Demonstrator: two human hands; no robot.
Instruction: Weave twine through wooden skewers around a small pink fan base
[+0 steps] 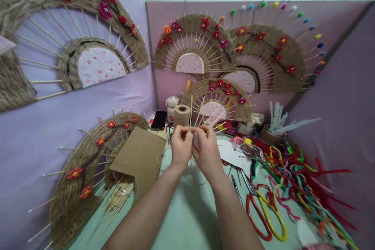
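My left hand (181,148) and my right hand (208,152) meet over the middle of the table, fingertips pinched close together. Between them is a small fan piece, its thin wooden sticks (201,111) spreading upward and to the right. A bit of its pale base (197,139) shows between the hands; the rest is covered by my fingers. Loose twine (195,177) hangs in loops below them. Just behind my left hand stands a spool of jute twine (182,116). The exact spot each set of fingertips pinches is too small to make out.
Brown cardboard (140,156) and bundled wooden sticks (118,199) lie left, beside a twine fan (76,175). Scissors (259,211), a pen (237,189), white paper (230,152) and tangled pipe cleaners (295,179) lie right. A phone (159,119) and jar (172,107) stand behind.
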